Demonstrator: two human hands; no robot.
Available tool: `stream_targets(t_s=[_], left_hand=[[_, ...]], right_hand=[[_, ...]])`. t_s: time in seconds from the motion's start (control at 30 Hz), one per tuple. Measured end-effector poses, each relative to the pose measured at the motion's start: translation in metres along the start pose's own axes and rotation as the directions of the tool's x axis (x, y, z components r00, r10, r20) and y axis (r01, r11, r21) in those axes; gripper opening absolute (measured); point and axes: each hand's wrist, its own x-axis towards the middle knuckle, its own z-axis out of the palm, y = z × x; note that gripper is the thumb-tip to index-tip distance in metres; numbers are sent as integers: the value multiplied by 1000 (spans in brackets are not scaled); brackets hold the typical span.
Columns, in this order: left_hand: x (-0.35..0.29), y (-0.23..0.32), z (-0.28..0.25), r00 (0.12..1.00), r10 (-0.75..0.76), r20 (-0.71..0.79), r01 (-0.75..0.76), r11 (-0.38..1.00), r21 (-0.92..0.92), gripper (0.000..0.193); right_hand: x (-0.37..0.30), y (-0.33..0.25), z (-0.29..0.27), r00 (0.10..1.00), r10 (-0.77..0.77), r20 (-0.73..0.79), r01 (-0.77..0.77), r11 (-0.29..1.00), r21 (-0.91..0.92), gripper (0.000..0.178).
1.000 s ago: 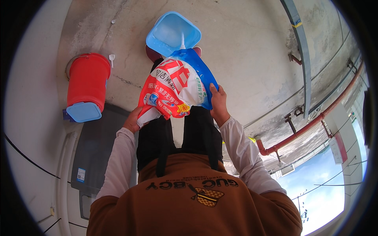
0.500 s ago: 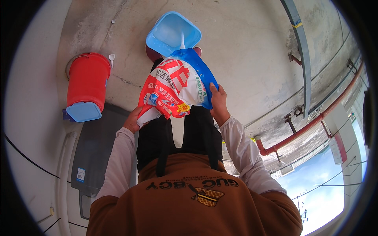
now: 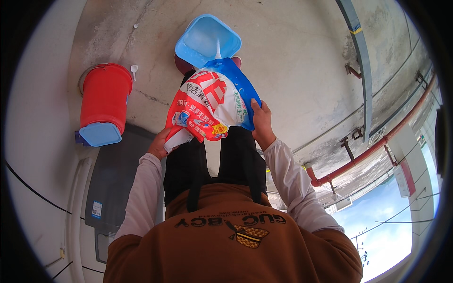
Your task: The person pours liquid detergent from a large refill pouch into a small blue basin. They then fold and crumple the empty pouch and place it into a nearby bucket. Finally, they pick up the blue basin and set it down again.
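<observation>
A large red, white and blue bag of washing powder [image 3: 207, 101] is tilted forward between my hands. From its far corner a thin white stream of powder [image 3: 218, 48] runs into the light blue basin [image 3: 231, 33], where pale contents lie on the bottom. My left hand [image 3: 161, 143] is closed on the bag's near left corner. On the blue right side of the bag, my right hand [image 3: 263, 123] grips the edge with the thumb on top. Part of the basin's near rim is hidden behind the bag.
To the left stands a red bucket [image 3: 104, 92] with a blue container [image 3: 100, 134] against it. A white scoop [image 3: 134, 72] and a small white piece [image 3: 136, 25] lie on the concrete floor. Red pipes [image 3: 351, 165] and a grey rail [image 3: 361, 61] run along the right.
The powder keeps running from the bag into the basin, and the stream looks slightly different. Both hands and the bag stay almost where they were.
</observation>
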Motion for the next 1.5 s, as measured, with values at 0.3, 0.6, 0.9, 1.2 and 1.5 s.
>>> stream_targets(t_s=[0.3, 0.6, 0.9, 1.2, 1.5], left_hand=[[4, -9, 2, 1000, -3, 24, 4, 999, -33, 35], [14, -30, -2, 999, 27, 40, -22, 992, -121, 36], [17, -33, -4, 998, 20, 59, -11, 989, -150, 37], [19, -35, -4, 999, 7, 43, 0, 987, -164, 37], [19, -42, 1, 1000, 10, 22, -5, 981, -196, 38]], right_hand=[[-3, -11, 4, 997, -72, 12, 73, 988, -138, 27], [-2, -19, 8, 991, -134, 17, 135, 984, -118, 25], [-3, -21, 10, 992, -129, 8, 129, 982, -136, 25], [-1, -21, 9, 992, -127, 13, 127, 982, -143, 26], [1, -27, 10, 990, -134, 35, 138, 976, -167, 26]])
